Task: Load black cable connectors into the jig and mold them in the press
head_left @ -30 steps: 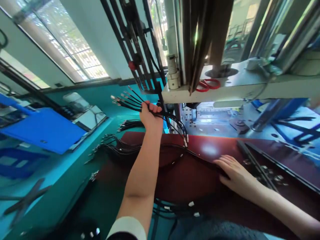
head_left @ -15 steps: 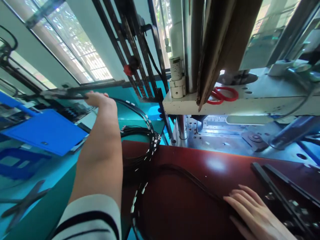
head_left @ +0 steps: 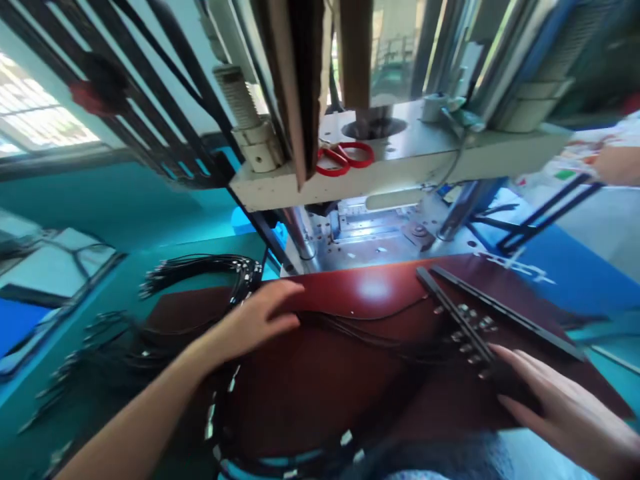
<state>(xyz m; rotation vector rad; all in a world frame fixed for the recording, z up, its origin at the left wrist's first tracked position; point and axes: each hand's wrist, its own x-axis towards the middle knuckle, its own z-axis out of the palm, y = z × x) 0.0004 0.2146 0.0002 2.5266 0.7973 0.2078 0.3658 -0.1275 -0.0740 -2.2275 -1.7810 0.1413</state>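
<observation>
My left hand [head_left: 263, 317] hovers at the left of the dark red tabletop [head_left: 320, 387], fingers apart and nothing in them. Beside it lies a bundle of black cables [head_left: 200, 267] with white tags. My right hand [head_left: 550, 400] has thumb and fingers around the near end of a black bar [head_left: 457, 317], where the grip is partly dark. Small metal connectors [head_left: 467, 347] line that bar, and thin black cables [head_left: 350, 327] run from it toward my left hand. A second black bar [head_left: 510, 310] rests just behind.
A press [head_left: 400, 160] with steel posts stands behind the table; red-handled scissors [head_left: 345, 159] lie on its white plate. More cables with metal ends [head_left: 65, 373] hang at the left. Tagged cables [head_left: 345, 438] loop along the near table edge.
My left hand has come back from the far left, letting go of the dark thing there, to over the table. My right hand has gone from lying flat to closing around the bar's end. The view has swung right.
</observation>
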